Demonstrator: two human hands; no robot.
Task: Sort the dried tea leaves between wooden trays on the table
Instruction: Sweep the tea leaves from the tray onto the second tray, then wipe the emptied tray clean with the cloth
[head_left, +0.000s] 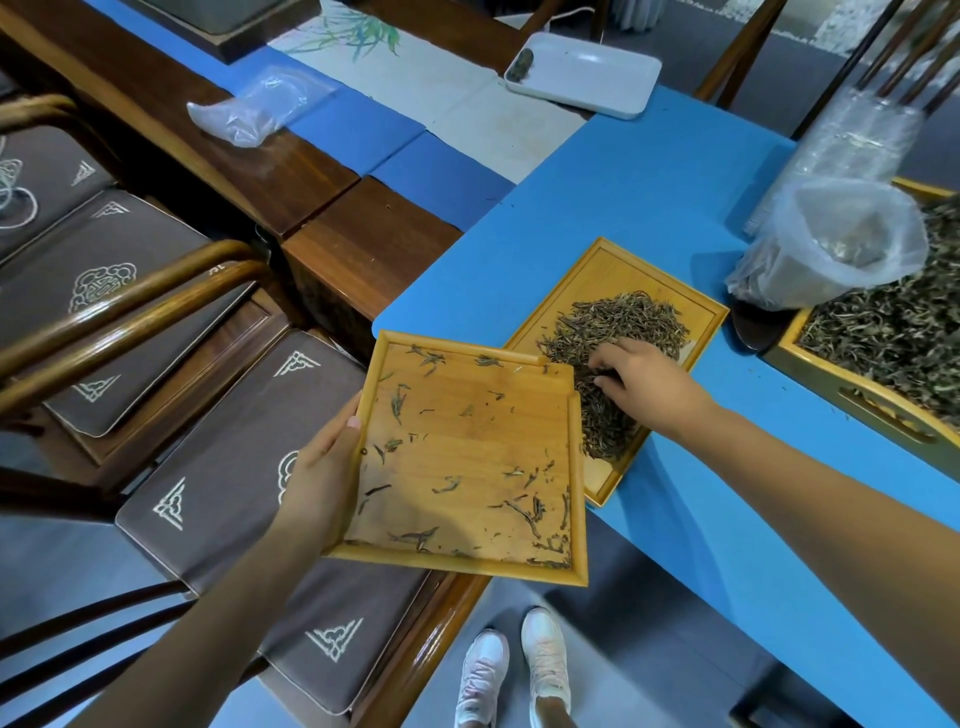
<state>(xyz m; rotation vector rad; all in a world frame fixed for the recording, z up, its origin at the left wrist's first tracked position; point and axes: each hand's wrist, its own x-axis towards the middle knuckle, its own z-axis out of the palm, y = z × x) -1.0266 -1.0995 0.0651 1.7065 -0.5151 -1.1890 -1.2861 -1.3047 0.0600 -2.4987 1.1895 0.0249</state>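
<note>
Risk of spilling: held tray (457, 457), gripped at its left edge by left hand (322, 467), hangs off the table (649, 208), only scattered tea leaves (524, 512) inside; any tilt drops them. Right hand (644, 384), fingers curled, rakes the leaf pile (618, 322) in the table tray (602, 270). Far right, large tray (852, 405) heaped, bag (831, 244) beside

A square light-wood tray (467, 467), raised rim, is off the table, tilted, its right corner overlapping the second tray. It carries only scattered dried tea leaves (524, 512), thickest along its lower right edge. The second wooden tray (597, 280) lies flat on the blue table (623, 197), set diagonally, bearing a dense heap of dark, thin leaves (618, 322) across its middle.
</note>
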